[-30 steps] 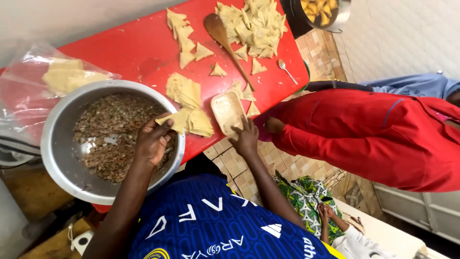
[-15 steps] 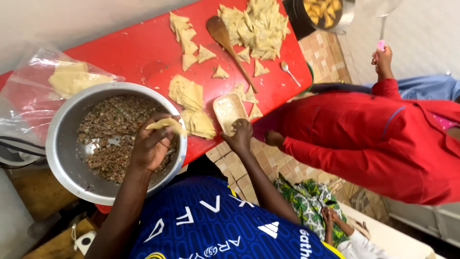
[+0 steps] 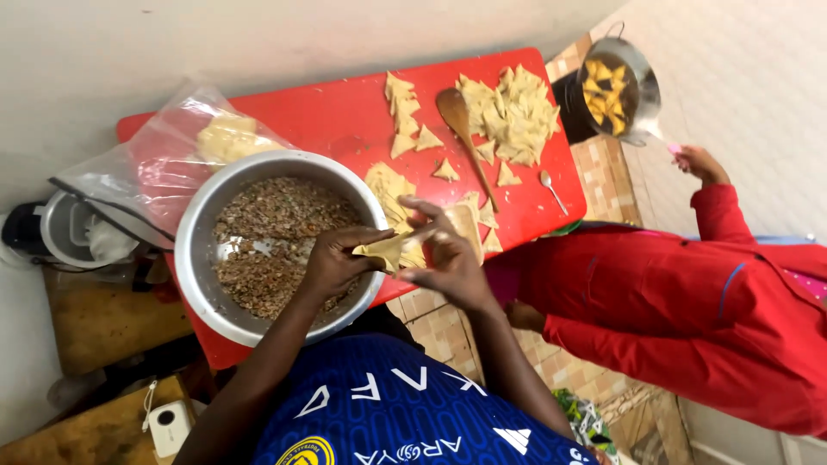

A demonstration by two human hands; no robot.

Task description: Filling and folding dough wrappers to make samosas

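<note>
My left hand point(image 3: 332, 261) hovers over the near rim of a big metal bowl point(image 3: 195, 250) full of brown minced filling point(image 3: 276, 232). It holds a pale folded dough piece point(image 3: 386, 251). My right hand point(image 3: 445, 258) meets it from the right and pinches the same piece at its edge, with the other fingers spread. Just beyond my hands, a stack of flat dough sheets point(image 3: 386, 185) lies on the red table point(image 3: 336, 112).
A heap of folded triangles point(image 3: 515, 112), a wooden spoon point(image 3: 461, 129) and a small metal spoon point(image 3: 551, 189) lie on the table's far side. A plastic bag with dough point(image 3: 215, 142) sits left. A person in red point(image 3: 689, 293) stands right, near a pot of frying pastries point(image 3: 613, 86).
My right hand left the small board at the table's edge and came to the dough piece. My left hand rose from the filling with it. The person in red reached toward the pot.
</note>
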